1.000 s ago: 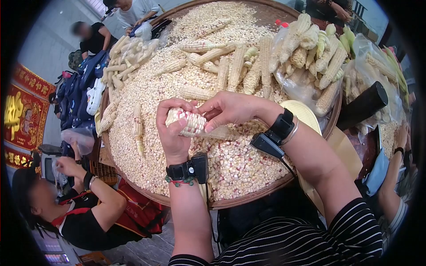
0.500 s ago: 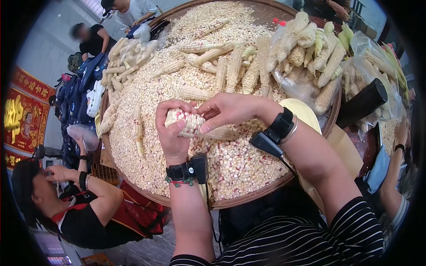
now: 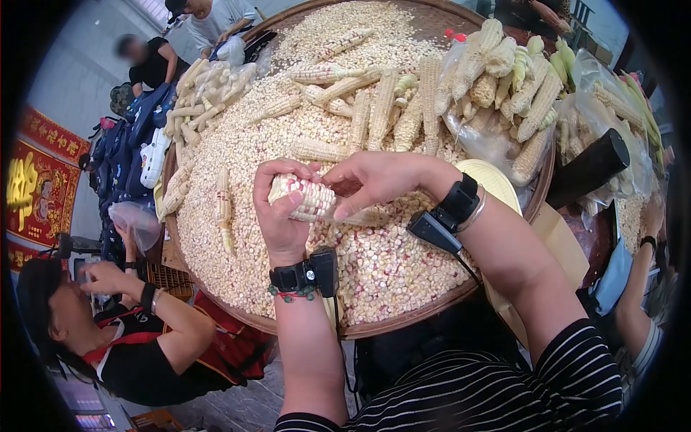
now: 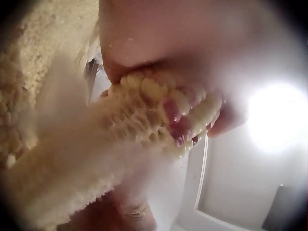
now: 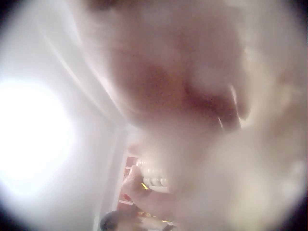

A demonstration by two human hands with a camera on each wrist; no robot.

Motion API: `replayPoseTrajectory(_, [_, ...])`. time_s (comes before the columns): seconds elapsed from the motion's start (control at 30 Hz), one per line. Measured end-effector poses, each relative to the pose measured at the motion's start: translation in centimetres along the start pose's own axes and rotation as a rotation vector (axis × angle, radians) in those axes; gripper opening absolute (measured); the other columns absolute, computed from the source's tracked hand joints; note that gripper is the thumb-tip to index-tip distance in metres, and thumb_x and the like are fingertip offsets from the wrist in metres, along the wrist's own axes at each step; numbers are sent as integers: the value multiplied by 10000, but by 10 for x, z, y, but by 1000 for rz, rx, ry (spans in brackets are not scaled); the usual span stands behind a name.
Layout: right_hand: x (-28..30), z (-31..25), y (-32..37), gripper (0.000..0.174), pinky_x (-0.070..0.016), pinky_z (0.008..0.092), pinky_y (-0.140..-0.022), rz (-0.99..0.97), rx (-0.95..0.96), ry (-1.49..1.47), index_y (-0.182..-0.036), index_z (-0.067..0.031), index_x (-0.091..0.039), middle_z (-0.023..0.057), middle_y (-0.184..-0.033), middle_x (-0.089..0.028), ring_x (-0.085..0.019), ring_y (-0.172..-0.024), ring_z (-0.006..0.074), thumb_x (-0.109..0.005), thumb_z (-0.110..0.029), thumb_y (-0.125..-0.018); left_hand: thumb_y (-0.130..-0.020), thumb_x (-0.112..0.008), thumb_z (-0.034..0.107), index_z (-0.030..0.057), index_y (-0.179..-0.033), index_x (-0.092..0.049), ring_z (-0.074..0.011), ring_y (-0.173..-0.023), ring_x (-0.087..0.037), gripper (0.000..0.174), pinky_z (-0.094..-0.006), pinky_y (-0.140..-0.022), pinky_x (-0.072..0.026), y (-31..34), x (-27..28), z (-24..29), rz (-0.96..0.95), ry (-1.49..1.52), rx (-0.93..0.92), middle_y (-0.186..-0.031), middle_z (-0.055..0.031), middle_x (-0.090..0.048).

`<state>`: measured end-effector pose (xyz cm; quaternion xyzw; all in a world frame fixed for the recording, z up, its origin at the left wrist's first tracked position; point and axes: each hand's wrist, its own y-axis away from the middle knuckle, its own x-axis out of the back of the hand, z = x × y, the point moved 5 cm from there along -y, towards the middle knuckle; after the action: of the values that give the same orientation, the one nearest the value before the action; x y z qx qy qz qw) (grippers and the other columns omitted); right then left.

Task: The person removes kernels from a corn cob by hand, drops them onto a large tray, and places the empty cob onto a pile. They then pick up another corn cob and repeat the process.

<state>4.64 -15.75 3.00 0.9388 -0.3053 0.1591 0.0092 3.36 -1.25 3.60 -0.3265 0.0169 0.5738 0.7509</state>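
My left hand point(image 3: 272, 216) grips an ear of corn point(image 3: 311, 202) with white and red kernels, its thumb lying across the near side. From the other side my right hand point(image 3: 385, 176) holds the same ear, thumb at the edge of the kernel rows. Up close in the left wrist view, the ear point(image 4: 159, 103) has plump kernels at one end and a long stripped cob point(image 4: 62, 178) at the other. The right wrist view is mostly blurred. Loose kernels point(image 3: 381, 273) lie thick beneath both hands.
A big round tray point(image 3: 425, 315) bears the kernels and several cobs point(image 3: 381, 108). Bagged cobs point(image 3: 536, 108) heap at the right, beside a black cylinder point(image 3: 590, 169) and a pale yellow lid point(image 3: 493, 183). Another person point(image 3: 151, 345) sits at the left; others are around the tray.
My right thumb shifts slightly along the kernel edge while my left hand keeps its grip. The person at the left has raised a hand towards their face.
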Motion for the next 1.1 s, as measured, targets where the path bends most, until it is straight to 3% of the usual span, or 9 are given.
replayPoseTrajectory(0.13, [-2, 2, -3, 413, -345, 257, -579, 127, -101, 79, -808, 21, -566, -52, -668, -439, -373, -660, 48, -756, -345, -817, -687, -615, 89, 31, -1001, -517, -230, -815, -585, 334, -448, -979, -432, 0, -1, 1, 10, -2, 0, -884, -106, -558])
replayPoseTrajectory(0.27, [-2, 3, -4, 382, -338, 255, -576, 99, -74, 34, -818, 24, -580, -55, -650, -420, -370, -656, 46, -753, -317, -824, -688, -609, 83, 28, -1005, -515, -231, -810, -586, 335, -454, -983, -430, 0, 0, 0, -2, 6, -3, -883, -107, -558])
replayPoseTrajectory(0.43, [-7, 14, -9, 310, -370, 255, -602, 36, 23, -132, -874, 26, -587, -36, -695, -485, -397, -694, 39, -753, -231, -826, -684, -612, 76, 24, -1006, -513, -230, -813, -583, 341, -458, -983, -430, 0, 4, -2, 2, 30, -10, -884, -109, -558])
replayPoseTrajectory(0.57, [-2, 5, -3, 306, -390, 266, -621, 20, 13, 45, -881, 32, -584, -26, -726, -524, -423, -709, 50, -762, -208, -814, -685, -610, 66, 20, -1004, -512, -230, -814, -582, 337, -452, -977, -439, 0, 3, -2, 3, 51, 5, -885, -111, -559])
replayPoseTrajectory(0.67, [-6, -8, -1, 356, -391, 283, -601, 32, 45, 50, -857, 29, -583, -4, -696, -524, -439, -678, 75, -774, -266, -798, -687, -601, 58, 18, -1004, -513, -231, -817, -585, 332, -448, -974, -443, 1, 2, -2, 24, 30, 23, -884, -112, -563])
replayPoseTrajectory(0.73, [-5, -13, 0, 434, -386, 298, -574, 142, -76, 198, -836, 20, -580, 20, -663, -515, -442, -638, 96, -786, -357, -772, -687, -595, 54, 18, -1004, -514, -231, -818, -586, 329, -447, -974, -444, 1, 2, -2, 46, 19, 34, -883, -112, -565])
replayPoseTrajectory(0.83, [-10, -7, -6, 478, -377, 304, -553, 198, -59, 188, -830, 16, -583, 31, -638, -500, -434, -612, 107, -781, -414, -763, -683, -585, 49, 17, -1003, -517, -230, -818, -590, 329, -443, -966, -451, 1, 3, -1, 50, 2, 32, -873, -111, -568])
replayPoseTrajectory(0.97, [-6, -3, -4, 482, -375, 299, -560, 167, -56, 153, -829, 21, -578, 18, -645, -502, -429, -621, 105, -792, -405, -755, -681, -581, 46, 13, -1002, -521, -231, -819, -594, 328, -435, -950, -463, 0, 3, 0, 43, 20, 17, -867, -108, -572])
replayPoseTrajectory(1.1, [-10, 8, -9, 513, -426, 290, -644, 81, 20, 110, -955, 20, -585, 38, -765, -583, -496, -714, 114, -804, -393, -743, -691, -582, 46, 11, -1002, -526, -236, -828, -603, 318, -423, -938, -470, 1, 2, -1, 47, 24, 37, -877, -110, -583])
